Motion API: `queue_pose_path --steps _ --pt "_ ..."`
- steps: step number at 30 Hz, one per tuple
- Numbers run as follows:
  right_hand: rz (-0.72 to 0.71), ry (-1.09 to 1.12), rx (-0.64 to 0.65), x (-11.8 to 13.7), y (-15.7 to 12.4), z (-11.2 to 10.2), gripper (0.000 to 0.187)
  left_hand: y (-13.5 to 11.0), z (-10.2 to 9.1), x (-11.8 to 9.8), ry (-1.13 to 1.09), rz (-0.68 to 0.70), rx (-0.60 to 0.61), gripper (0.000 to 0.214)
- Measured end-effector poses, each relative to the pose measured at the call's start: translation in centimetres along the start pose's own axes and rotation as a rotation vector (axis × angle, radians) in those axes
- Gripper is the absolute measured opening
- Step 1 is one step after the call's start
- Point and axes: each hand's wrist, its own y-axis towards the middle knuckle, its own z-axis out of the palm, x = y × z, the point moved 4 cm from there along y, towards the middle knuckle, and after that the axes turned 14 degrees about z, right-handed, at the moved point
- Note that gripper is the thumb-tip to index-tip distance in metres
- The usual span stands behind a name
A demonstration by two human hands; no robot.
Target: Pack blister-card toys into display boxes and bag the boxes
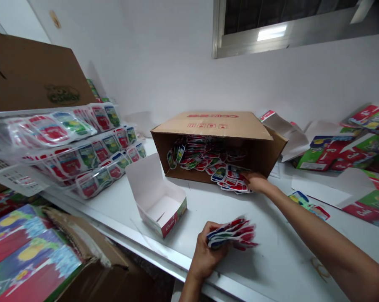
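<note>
My left hand [208,247] is closed round a fanned bunch of small flat candy packets [231,235], red, green and blue with white edges, held above the table near its front edge. The far ends of the bunch are blurred. At the mouth of a brown carton lying on its side [214,126], my right hand [255,181] grips at loose candy packets [231,178] spilling onto the table; its fingertips are partly hidden. More packets are heaped inside the carton. Between the carton and my left hand, a small white-lined display box [164,209] stands with its lid up.
Clear plastic sleeves of packets [82,155] are stacked at the left beside a large brown carton [35,71]. Printed boxes [28,256] fill an open carton at lower left. Opened display boxes [328,151] lie at the right, near a few loose packets [309,203].
</note>
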Motion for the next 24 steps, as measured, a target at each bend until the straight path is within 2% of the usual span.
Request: queue_pose_path --steps 3,5,7,9,12,15,17,20,21,22,24 --pt "0.008 -0.035 -0.07 -0.5 -0.8 -0.6 0.038 -0.2 0.2 0.1 -0.019 -0.03 0.021 0.033" --pt "-0.014 -0.035 -0.116 -0.2 -2.0 -2.2 0.038 -0.2 0.4 0.0 -0.024 -0.029 0.044 0.03" --pt "-0.081 -0.022 -0.107 0.7 -3.4 -4.4 0.038 -0.1 0.4 -0.2 -0.02 -0.026 0.063 0.028" --pt "-0.207 -0.019 -0.025 2.5 -4.9 -6.6 0.036 0.1 0.3 -0.4 0.027 0.028 0.064 0.027" --pt "-0.462 -0.061 0.22 6.5 -7.1 -8.0 0.025 0.3 0.1 -0.9 0.161 0.161 0.044 0.026" --pt "-0.625 -0.049 0.549 10.5 -8.8 -7.0 0.021 0.1 0.2 -0.6 0.181 0.166 0.046 0.028" --pt "-0.645 -0.002 0.639 12.5 -9.5 -5.8 0.025 -0.1 0.3 -0.3 0.097 0.11 0.021 0.043" --pt "-0.558 0.131 0.531 14.3 -10.1 -4.1 0.043 -0.1 0.3 0.2 -0.025 0.03 -0.047 0.082" --pt "-0.513 0.197 0.478 14.5 -10.3 -3.5 0.05 -0.1 0.3 0.2 -0.033 0.009 -0.051 0.088" --pt "-0.465 0.267 0.429 14.5 -10.3 -3.0 0.055 0.0 0.2 0.2 -0.023 -0.002 -0.051 0.086" --pt "-0.348 0.38 0.331 13.6 -9.9 -2.2 0.058 0.2 0.1 0.1 0.035 0.011 -0.037 0.064"
